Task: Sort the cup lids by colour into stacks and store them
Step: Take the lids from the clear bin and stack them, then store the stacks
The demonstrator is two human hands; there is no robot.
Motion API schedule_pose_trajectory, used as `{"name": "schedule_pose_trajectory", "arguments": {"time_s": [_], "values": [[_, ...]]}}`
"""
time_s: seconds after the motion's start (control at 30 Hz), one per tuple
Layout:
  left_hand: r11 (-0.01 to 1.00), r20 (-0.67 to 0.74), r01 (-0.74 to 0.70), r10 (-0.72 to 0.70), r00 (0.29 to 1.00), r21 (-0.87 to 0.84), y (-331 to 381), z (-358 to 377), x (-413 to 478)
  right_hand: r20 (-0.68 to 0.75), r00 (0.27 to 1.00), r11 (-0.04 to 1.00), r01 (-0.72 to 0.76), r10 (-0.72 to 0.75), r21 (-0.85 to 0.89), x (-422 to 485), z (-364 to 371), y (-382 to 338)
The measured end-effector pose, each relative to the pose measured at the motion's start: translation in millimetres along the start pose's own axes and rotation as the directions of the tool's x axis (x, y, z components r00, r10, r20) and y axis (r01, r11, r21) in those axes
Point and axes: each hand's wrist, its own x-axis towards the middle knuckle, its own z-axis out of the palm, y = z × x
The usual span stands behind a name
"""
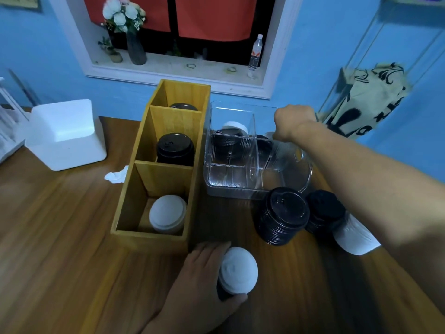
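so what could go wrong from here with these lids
The right hand reaches into the clear organiser with its forearm over the leaning black stack and the mixed stack beside it; drawing back could topple them. The left hand grips a white-on-black stack; storing it unsorted would mix colours.

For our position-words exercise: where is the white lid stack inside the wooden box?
In the head view, left of centre, the white lid stack stands in the nearest compartment of the wooden box, in front of the one holding a black lid stack.
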Motion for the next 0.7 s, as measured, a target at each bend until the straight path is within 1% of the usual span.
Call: {"name": "schedule_pose_trajectory", "arguments": {"time_s": [0.07,0.13,0.2,0.27,0.33,0.4,0.47,0.5,0.57,0.63,0.7], "values": [[1.000,0.016,0.005,-0.005,1.000,0.015,0.8,-0.4,-0.1,-0.046,0.999,1.000,0.004,-0.005,-0.020,-1.3,-0.9,-0.1],[1.000,0.017,0.010,-0.010,1.000,0.011,2.1,-2.1,0.2,-0.129,0.991,0.999,0.013,-0.017,-0.032,-3.7,-7.0,-0.3],[1.000,0.000,0.003,-0.003,1.000,0.005,3.1,-3.1,1.0,-0.230,0.972,0.999,0.029,-0.038,-0.042,-7.3,-16.9,2.0],[1.000,-0.012,-0.004,0.004,1.000,0.009,3.6,-3.4,1.4,-0.325,0.944,0.998,0.058,-0.057,-0.008,-17.4,-29.0,9.9],[1.000,-0.015,-0.003,0.003,1.000,0.003,3.0,-4.3,1.3,-0.448,0.893,0.991,0.097,-0.045,0.094,-35.4,-39.6,20.8],[1.000,-0.010,-0.004,0.004,1.000,0.001,4.7,-5.7,1.9,-0.581,0.813,0.974,0.114,0.022,0.196,-69.2,-41.9,31.1],[1.000,-0.017,-0.008,0.008,1.000,-0.007,6.0,-6.7,2.5,-0.668,0.739,0.946,0.149,0.089,0.290,-120.7,-30.8,38.2],[1.000,-0.016,-0.011,0.011,1.000,-0.008,6.4,-7.2,2.8,-0.692,0.712,0.918,0.185,0.121,0.351,-153.5,-21.6,38.4],[1.000,-0.001,-0.022,0.022,1.000,0.004,5.5,-7.7,3.0,-0.717,0.681,0.846,0.287,0.149,0.449,-223.8,2.6,29.6],[0.999,0.024,-0.040,0.039,0.999,0.020,4.4,-7.5,3.2,-0.722,0.679,0.800,0.359,0.130,0.481,-277.5,43.2,17.2],[0.998,0.042,-0.050,0.049,0.998,0.037,4.2,-7.2,3.4,-0.705,0.703,0.794,0.375,0.092,0.478,-310.3,91.2,6.8]]}}
